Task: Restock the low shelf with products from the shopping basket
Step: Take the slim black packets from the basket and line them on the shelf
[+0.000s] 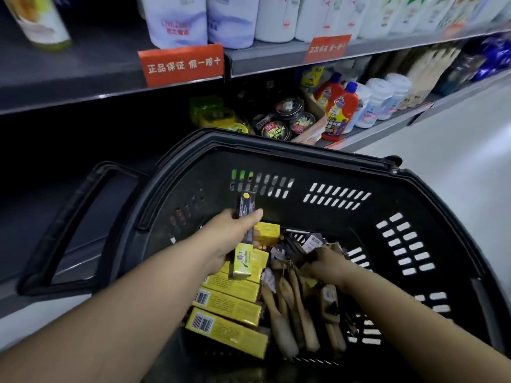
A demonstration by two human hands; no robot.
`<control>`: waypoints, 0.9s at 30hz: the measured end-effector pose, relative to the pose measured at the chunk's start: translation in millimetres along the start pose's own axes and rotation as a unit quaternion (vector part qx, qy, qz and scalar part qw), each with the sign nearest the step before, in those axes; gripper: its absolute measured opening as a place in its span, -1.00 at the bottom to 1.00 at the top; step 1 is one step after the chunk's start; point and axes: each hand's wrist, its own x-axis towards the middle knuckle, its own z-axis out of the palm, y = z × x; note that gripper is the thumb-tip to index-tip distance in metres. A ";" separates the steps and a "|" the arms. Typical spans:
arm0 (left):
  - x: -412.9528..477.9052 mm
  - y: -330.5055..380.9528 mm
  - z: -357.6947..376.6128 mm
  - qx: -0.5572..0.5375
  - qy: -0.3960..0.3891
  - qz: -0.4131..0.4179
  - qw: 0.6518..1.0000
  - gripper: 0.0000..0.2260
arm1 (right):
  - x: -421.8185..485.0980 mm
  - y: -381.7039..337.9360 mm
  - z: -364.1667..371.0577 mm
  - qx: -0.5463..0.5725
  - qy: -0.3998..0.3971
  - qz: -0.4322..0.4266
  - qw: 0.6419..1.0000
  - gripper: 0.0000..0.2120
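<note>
A black shopping basket (326,164) stands in front of me, its handle folded down to the left. Inside lie several yellow boxes (229,302) on the left and several wooden brushes (293,313) on the right. My left hand (229,236) is shut on one long yellow-and-black box (244,261), held upright above the pile. My right hand (323,261) reaches into the brushes and dark packets, fingers curled around something I cannot make out. The low shelf (367,134) runs behind the basket.
On the low shelf sit round black tins (284,120), yellow-green packs (215,114), orange bottles (340,111) and white bottles. The dark left part of the shelf shows no goods. An upper shelf holds white pouches and bottles behind red tags (182,64). Pale floor lies to the right.
</note>
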 end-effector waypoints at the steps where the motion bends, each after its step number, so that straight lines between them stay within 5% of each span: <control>1: -5.9 2.9 -2.8 -0.007 -0.008 0.006 1.000 -0.75 | -24.8 -14.6 -3.6 0.131 -0.025 -0.010 0.991 -0.78; 3: -19.4 5.7 -10.6 -0.036 -0.022 0.014 0.999 -0.67 | -70.8 -46.4 -3.1 0.318 -0.081 -0.053 0.943 -0.71; 5: -39.9 8.8 -25.1 -0.042 -0.026 0.037 0.998 -0.63 | -108.8 -83.8 3.4 0.366 -0.095 -0.119 0.918 -0.61; 10: -97.4 10.1 -96.6 -0.078 -0.033 0.107 0.991 -0.64 | -163.3 -173.9 39.2 0.221 0.042 -0.250 0.942 -0.73; 16: -152.9 -13.9 -211.0 -0.097 0.004 0.119 0.988 -0.74 | -186.1 -265.1 94.1 0.202 0.051 -0.295 0.933 -0.70; 27: -216.2 -97.0 -380.5 -0.119 0.029 0.109 0.987 -0.68 | -207.8 -395.8 214.2 0.281 -0.225 -0.286 0.888 -0.70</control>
